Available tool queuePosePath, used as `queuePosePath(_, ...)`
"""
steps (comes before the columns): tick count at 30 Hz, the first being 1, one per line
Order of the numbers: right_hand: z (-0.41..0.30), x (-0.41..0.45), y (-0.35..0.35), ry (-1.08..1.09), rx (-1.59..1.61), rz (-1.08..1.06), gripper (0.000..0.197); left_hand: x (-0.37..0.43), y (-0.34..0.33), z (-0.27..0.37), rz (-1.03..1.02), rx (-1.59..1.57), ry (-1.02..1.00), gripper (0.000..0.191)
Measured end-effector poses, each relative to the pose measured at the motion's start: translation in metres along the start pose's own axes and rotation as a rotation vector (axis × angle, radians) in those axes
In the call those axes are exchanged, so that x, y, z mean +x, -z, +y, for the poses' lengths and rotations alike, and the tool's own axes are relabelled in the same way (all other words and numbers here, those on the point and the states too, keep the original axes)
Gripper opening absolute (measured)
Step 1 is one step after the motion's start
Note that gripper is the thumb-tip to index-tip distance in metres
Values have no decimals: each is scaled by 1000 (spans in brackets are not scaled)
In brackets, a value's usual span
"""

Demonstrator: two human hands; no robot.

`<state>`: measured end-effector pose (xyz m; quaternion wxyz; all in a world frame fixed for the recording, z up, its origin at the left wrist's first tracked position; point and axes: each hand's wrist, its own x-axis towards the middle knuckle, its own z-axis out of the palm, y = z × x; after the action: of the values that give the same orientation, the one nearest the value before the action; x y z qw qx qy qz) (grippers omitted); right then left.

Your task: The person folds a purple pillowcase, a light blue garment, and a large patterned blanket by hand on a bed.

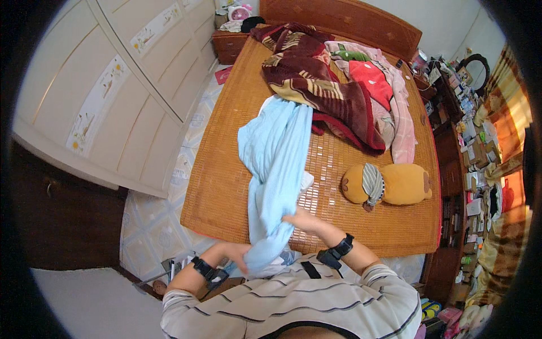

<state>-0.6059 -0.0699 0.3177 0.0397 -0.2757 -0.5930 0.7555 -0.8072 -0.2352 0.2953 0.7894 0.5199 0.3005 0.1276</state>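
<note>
A light blue blanket (275, 144) stretches in loose folds from the middle of the bed to my waist, its far end against a maroon patterned blanket (334, 93). My right hand (302, 219) grips its right edge above the bed's near end. Beside the near bunched end is my left hand (238, 254), slightly blurred, its fingers against the cloth; how firmly they hold it is unclear. A small white piece of cloth (307, 181) shows at the blue blanket's right side. Both wrists wear black straps with small devices.
A woven bamboo mat (211, 169) covers the bed. On it lie a yellow-brown plush toy (404, 184) at right and a pink blanket (402, 123) behind. A wardrobe (127, 84) stands at left, a nightstand (228, 45) at the far left corner, and cluttered shelves (474, 169) along the right.
</note>
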Motion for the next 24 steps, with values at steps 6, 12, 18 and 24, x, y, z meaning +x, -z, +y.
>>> queuePosePath(6, -63, -20, -88, 70, -759, -802, 26, -41, -65, -35, -84, -196, 86, 67)
queuePosePath(12, -4, 40, -31, -91, -264, -492, 64, -61, -119, -75, 218, -371, 73, 66)
queuePosePath(18, 137, 65, 29, -711, 18, 116, 105, -73, -168, -30, 558, -344, 137, 68)
queuePosePath(24, 209, 105, -9, -725, 464, 381, 127, -83, -210, -19, 667, -416, 190, 65)
